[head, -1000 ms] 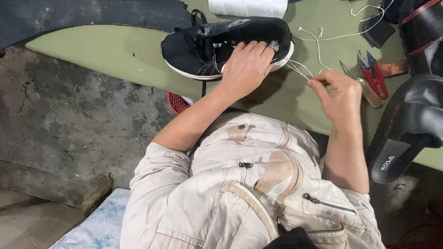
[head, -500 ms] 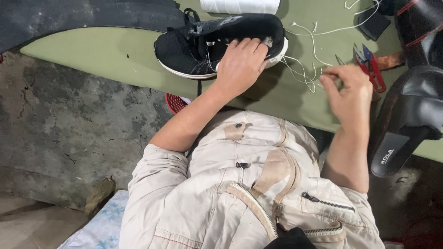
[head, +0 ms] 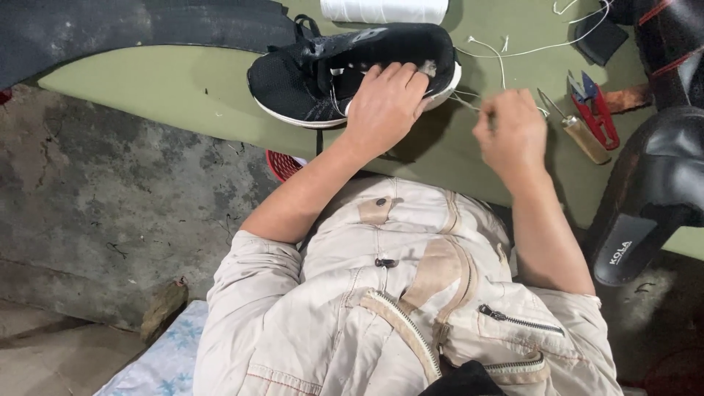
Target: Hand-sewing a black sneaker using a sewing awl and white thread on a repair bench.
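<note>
A black mesh sneaker with a white sole lies on its side on the green table. My left hand presses down over its heel end and holds it still. Just right of the shoe, my right hand is closed, pinching a white thread that runs back to the sneaker's heel. More of the thread loops loosely across the table behind my right hand.
Red thread snips and a wooden-handled awl lie right of my right hand. A white thread spool stands behind the sneaker. A black shoe is at the right edge, dark rubber sheet at top left.
My right hand has moved left, closer to the sneaker's heel, with the thread still pinched. My left hand stays on the sneaker.
</note>
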